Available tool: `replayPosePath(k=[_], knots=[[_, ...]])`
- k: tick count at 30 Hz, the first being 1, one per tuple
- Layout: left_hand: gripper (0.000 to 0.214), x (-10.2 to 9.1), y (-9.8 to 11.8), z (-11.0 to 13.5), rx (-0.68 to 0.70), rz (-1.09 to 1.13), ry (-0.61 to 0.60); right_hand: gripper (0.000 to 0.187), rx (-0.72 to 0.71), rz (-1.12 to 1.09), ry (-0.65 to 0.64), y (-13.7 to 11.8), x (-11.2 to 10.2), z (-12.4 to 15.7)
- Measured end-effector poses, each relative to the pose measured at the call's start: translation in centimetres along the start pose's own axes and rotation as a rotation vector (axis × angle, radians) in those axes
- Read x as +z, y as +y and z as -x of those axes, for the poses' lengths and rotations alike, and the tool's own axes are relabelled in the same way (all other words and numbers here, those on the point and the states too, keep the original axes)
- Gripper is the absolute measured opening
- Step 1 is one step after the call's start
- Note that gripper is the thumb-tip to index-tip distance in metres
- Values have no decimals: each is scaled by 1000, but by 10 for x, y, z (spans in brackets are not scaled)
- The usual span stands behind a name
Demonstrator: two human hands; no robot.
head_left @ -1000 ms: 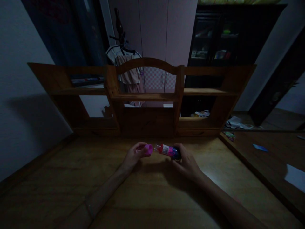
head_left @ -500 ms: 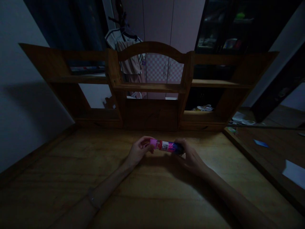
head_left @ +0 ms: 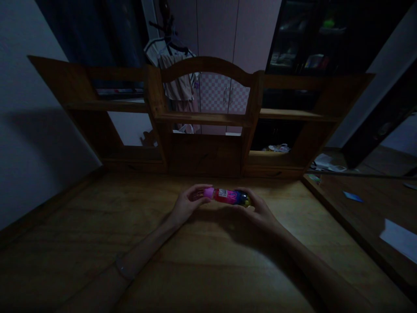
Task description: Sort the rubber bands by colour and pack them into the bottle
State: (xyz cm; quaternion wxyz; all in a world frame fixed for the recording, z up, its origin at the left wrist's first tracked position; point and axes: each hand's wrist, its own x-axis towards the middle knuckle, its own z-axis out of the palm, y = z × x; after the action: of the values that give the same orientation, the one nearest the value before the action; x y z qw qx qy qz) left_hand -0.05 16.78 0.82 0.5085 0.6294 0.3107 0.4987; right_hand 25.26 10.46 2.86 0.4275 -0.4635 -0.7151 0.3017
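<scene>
A small bottle [head_left: 227,196] lies sideways between my hands, with a pink cap on its left end and a pink and blue label that carries a white barcode patch. My left hand [head_left: 189,202] is closed around the cap, its thumb below and its fingers above. The dark blue right end, with a yellowish glint, is held by my right hand [head_left: 259,211], thumb in front and fingers behind. Both hands are above the wooden desk [head_left: 195,261], whose surface shows their shadows. The room is dim, so small details on the bottle cannot be read.
Behind the desktop rises a wooden shelf unit [head_left: 205,117] with open compartments. Past it are clothes on a stand [head_left: 177,82] and a pink cupboard [head_left: 216,39]. A lower brown surface on the right bears a white sheet [head_left: 399,239] and a blue card [head_left: 352,197].
The bottle has turned about its length, so the barcode patch sits higher. My right hand's fingers have shifted, and more of the bottle's right end shows.
</scene>
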Motion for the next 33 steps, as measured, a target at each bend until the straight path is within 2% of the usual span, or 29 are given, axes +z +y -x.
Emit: replayPosePath(k=[3,8,12,16,19,24,27,30,33], knots=[[14,1,1,1,29,-22,-38,39,101,-77,-7,3,1,-2],[47,4,3,2,-10,-28,27,40,158,-200,1,9,4,-5],[43,2,0,0,-17,-69,38,42,167,-185,2,10,4,-4],[38,-1,-4,-1,-62,-86,60,41,117,-117,8,8,4,-4],[32,-2,-6,1,-133,-105,7,39,39,-32,-8,4,4,-1],[39,-2,-7,3,-210,-155,-42,40,-37,51,-23,-4,4,2],[30,0,-5,2,-114,-105,-40,40,0,18,-19,-4,1,-1],[38,4,-3,3,5,-108,-42,36,96,-77,-3,-1,-1,-5],[41,9,1,7,78,-131,-94,33,236,-225,-44,2,2,-6]])
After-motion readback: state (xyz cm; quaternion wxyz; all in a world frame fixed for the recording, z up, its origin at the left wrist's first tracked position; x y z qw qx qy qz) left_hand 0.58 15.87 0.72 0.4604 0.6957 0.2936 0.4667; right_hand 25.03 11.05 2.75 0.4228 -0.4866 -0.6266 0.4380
